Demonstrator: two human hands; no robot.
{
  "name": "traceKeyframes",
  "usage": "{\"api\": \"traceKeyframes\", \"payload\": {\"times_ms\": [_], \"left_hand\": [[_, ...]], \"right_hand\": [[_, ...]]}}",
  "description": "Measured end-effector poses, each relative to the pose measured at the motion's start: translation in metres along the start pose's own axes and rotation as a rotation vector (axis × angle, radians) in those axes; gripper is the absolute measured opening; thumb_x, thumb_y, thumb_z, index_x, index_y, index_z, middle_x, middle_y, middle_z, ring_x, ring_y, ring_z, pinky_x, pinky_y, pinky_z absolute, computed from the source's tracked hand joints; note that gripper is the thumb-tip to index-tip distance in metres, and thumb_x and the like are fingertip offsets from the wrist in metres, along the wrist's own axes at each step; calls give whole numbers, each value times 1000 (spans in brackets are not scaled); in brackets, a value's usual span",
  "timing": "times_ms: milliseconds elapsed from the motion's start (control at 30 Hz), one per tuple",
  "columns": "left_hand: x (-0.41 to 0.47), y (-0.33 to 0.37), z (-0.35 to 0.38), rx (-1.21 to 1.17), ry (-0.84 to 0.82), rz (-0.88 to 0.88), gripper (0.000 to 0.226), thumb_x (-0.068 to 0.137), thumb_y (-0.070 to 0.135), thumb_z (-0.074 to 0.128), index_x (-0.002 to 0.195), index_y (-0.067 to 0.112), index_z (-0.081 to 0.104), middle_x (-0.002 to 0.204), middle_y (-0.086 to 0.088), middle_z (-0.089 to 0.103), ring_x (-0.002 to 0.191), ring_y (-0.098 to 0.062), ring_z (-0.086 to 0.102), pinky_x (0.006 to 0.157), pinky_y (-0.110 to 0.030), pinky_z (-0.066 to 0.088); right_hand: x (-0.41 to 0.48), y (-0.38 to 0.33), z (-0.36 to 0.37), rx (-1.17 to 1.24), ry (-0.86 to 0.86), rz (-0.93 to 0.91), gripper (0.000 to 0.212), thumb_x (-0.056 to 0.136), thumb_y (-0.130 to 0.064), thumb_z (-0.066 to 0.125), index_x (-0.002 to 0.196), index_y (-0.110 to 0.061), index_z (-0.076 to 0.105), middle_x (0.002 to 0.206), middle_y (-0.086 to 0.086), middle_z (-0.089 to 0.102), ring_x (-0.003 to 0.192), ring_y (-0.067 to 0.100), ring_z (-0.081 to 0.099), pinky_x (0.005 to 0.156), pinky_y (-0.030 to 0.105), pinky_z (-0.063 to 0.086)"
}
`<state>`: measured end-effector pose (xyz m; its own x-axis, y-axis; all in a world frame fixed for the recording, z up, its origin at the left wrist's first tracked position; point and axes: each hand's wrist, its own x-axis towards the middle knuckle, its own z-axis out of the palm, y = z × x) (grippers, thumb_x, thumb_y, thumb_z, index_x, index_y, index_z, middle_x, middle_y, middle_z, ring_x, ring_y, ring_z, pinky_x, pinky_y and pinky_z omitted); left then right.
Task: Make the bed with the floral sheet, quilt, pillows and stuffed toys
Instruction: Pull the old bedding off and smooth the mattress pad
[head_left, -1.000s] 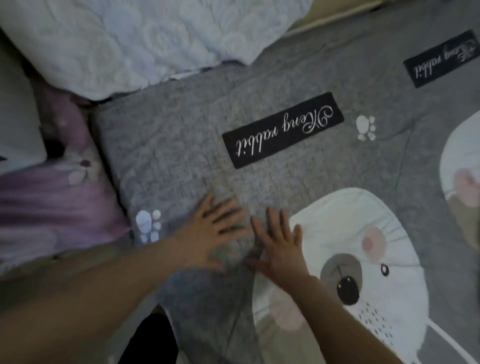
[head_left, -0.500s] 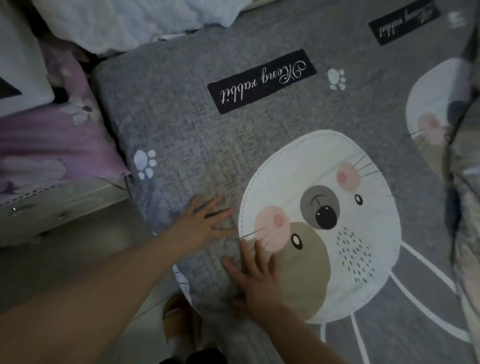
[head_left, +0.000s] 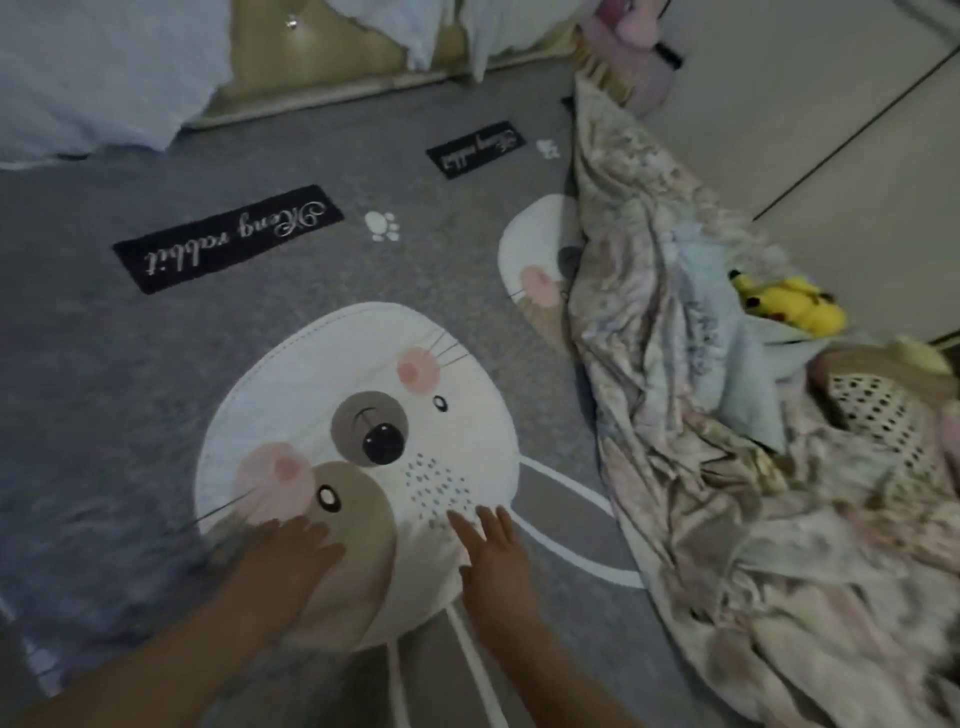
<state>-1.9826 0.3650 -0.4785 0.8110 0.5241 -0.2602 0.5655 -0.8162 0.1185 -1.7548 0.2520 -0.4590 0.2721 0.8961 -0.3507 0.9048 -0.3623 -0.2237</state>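
A grey sheet (head_left: 130, 364) printed with white rabbit faces and black labels covers the mattress. My left hand (head_left: 283, 558) lies flat on the lower left of the big rabbit face, fingers straight. My right hand (head_left: 493, 558) presses flat beside it on the face's lower right edge. A crumpled floral quilt (head_left: 701, 467) is heaped along the right side of the bed. A yellow stuffed toy (head_left: 789, 304) sits on top of that heap. White pillows (head_left: 88, 78) lie at the far left against the headboard.
A beige headboard (head_left: 332, 67) runs along the top. A pink stuffed item (head_left: 631, 26) sits at the top right corner. A perforated white and brown object (head_left: 878, 410) pokes from the quilt at right. Pale wardrobe panels (head_left: 831, 104) stand behind it.
The view swung right, away from the bed's left edge, bringing the quilt heap and yellow toy into sight. Both hands slid right across the sheet and lie farther apart on the rabbit face.
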Motion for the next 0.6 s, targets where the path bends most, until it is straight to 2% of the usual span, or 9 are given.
{"api": "traceKeyframes", "payload": {"times_ms": [67, 100, 200, 333, 400, 500, 567, 600], "left_hand": [[26, 38, 0, -3, -8, 31, 70, 6, 24, 90, 75, 30, 79, 77, -3, 72, 58, -26, 69, 43, -38, 53], [37, 55, -3, -12, 5, 64, 75, 5, 24, 91, 79, 31, 79, 81, -3, 73, 62, -25, 70, 46, -37, 55], [79, 109, -30, 25, 73, 203, 61, 27, 15, 88, 85, 34, 78, 89, -1, 75, 73, -24, 74, 53, -37, 58], [125, 165, -52, -27, 46, 248, 80, 12, 19, 89, 89, 34, 78, 92, 1, 75, 79, -20, 73, 59, -33, 59], [145, 187, -58, -27, 13, 262, 83, 12, 20, 88, 93, 36, 77, 94, 5, 74, 81, -16, 73, 60, -27, 57], [160, 201, -64, -44, -32, 273, 87, 11, 22, 89, 96, 37, 76, 96, 7, 73, 82, -12, 72, 59, -22, 56], [166, 210, -72, -63, -103, 248, 87, 16, 24, 92, 100, 37, 75, 101, 7, 73, 89, -13, 72, 63, -21, 57], [167, 214, -76, -75, -108, 222, 85, 27, 24, 94, 109, 36, 72, 111, 5, 71, 99, -16, 70, 72, -23, 57]], "right_hand": [[-12, 45, -18, 18, 36, 114, 67, 94, -5, 42, 152, -36, 27, 160, 3, 23, 150, 26, 11, 116, 36, 23], [-16, 62, -25, 5, 48, 162, 66, 95, -6, 40, 152, -37, 25, 160, 3, 21, 149, 25, 11, 116, 34, 23], [-29, 124, -48, 42, 99, 274, 65, 98, -10, 40, 153, -37, 19, 160, 4, 19, 147, 24, 18, 113, 33, 27], [-32, 204, -74, 139, 220, 516, 68, 97, -13, 46, 155, -30, 13, 160, 12, 16, 140, 28, 32, 105, 32, 36], [-27, 244, -89, 213, 270, 624, 70, 96, -9, 47, 155, -22, 11, 161, 15, 8, 137, 30, 37, 99, 32, 40], [-16, 283, -114, 245, 355, 730, 69, 97, -5, 41, 155, -16, 7, 163, 11, -6, 129, 35, 45, 95, 35, 41], [-1, 312, -123, 351, 394, 819, 72, 97, -8, 45, 155, -12, 3, 162, 16, -5, 128, 40, 46, 94, 38, 41], [6, 326, -125, 411, 369, 860, 75, 97, -11, 48, 155, -9, 0, 161, 19, 3, 128, 41, 46, 94, 38, 41]]}}
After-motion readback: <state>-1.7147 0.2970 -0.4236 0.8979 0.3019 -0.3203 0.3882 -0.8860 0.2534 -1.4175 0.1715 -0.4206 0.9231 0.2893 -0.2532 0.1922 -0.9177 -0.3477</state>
